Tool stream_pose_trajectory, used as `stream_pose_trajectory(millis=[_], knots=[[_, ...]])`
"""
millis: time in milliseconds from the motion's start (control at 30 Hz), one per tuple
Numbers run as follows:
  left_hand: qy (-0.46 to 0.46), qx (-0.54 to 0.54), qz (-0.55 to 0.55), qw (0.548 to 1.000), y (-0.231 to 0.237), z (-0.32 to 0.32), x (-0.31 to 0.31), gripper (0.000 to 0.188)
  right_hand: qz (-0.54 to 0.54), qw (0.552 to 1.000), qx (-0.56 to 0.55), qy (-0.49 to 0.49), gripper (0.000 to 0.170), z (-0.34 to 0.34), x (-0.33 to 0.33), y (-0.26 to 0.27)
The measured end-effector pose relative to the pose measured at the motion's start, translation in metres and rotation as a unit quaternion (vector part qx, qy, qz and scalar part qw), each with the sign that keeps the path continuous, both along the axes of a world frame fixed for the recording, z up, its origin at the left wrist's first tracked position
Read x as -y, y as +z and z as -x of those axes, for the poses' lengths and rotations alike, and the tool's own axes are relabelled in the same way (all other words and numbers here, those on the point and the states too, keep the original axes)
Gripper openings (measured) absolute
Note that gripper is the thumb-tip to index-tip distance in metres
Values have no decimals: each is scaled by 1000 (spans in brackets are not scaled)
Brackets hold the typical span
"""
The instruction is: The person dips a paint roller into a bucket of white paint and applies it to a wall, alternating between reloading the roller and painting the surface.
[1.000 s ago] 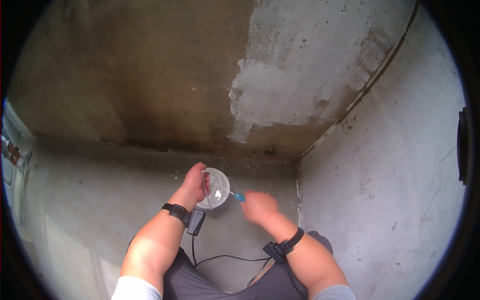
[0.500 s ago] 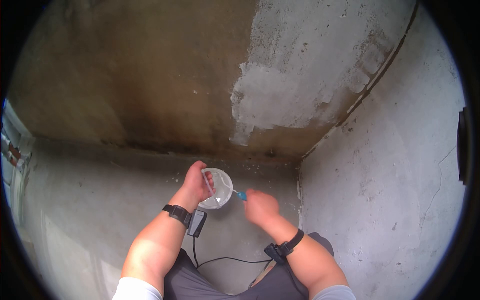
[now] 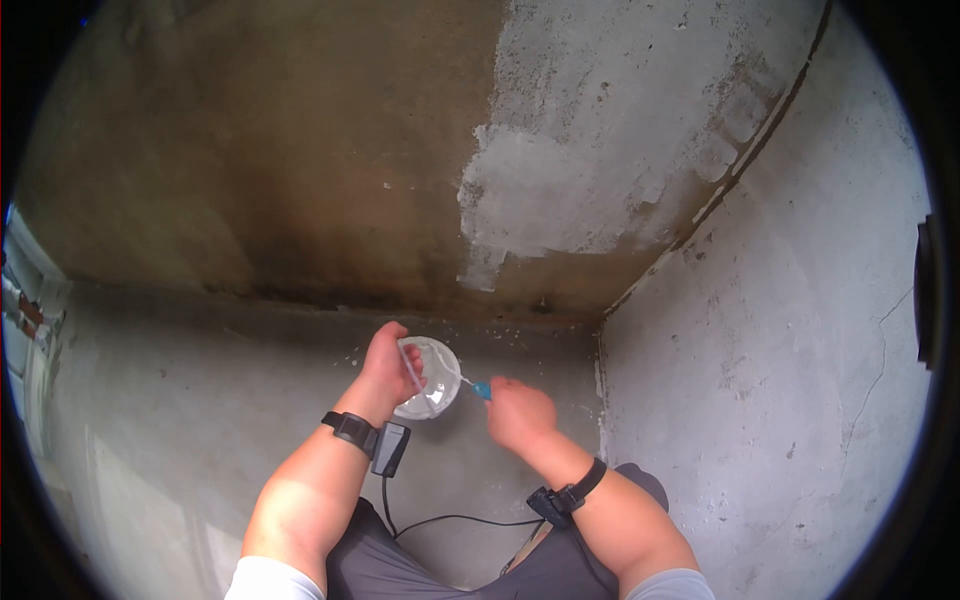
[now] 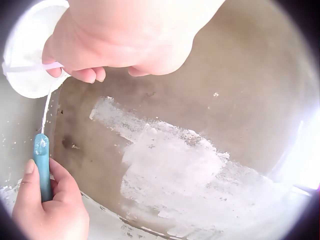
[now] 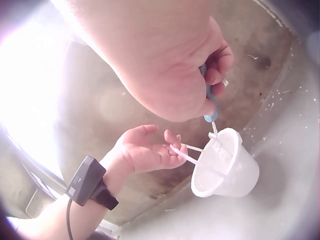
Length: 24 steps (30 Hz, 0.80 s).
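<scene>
My left hand (image 3: 388, 368) holds a small white bucket (image 3: 442, 385) by its thin handle (image 5: 183, 154), fingers hooked round it. In the right wrist view the bucket hangs tilted, its mouth toward that hand. White wet material coats its inside. My right hand (image 3: 522, 415) grips a blue-handled tool (image 4: 42, 152), thumb laid along the handle in the left wrist view. White-smeared, the tool's thin rod runs from the handle over the bucket's rim; the working end is hidden inside.
Ahead stands a brown stained wall (image 3: 280, 130) with a rough white coated patch (image 3: 580, 170). A pale wall (image 3: 780, 380) rises on the right. White specks dot the grey floor (image 3: 200, 370). A black cable (image 3: 460, 515) runs between the two wrist cameras.
The bucket shifted slightly right, then back left, in the left hand's hold. The right hand stays near the same place, with the tool's rod still over the rim.
</scene>
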<state>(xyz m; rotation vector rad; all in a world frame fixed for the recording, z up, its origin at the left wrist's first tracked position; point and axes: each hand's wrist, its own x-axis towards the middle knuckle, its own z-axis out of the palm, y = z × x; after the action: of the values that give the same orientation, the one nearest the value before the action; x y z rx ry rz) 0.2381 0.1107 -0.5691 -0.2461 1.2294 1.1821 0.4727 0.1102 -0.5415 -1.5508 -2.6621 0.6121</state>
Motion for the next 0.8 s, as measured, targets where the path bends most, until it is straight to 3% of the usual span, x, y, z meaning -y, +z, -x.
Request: stream_pose_trajectory(millis=[633,733,800], knots=[[18,5,-9,1000,11,5,-2,34,-6,1000,-10,9,19,-6,3,6],[21,3,-11,1000,16,8,-1,35,20,999,-30,0,22,-6,2,9],[33,-6,-1,999,19,9,-1,32,93,994,-44,-40,28,-6,0,10]])
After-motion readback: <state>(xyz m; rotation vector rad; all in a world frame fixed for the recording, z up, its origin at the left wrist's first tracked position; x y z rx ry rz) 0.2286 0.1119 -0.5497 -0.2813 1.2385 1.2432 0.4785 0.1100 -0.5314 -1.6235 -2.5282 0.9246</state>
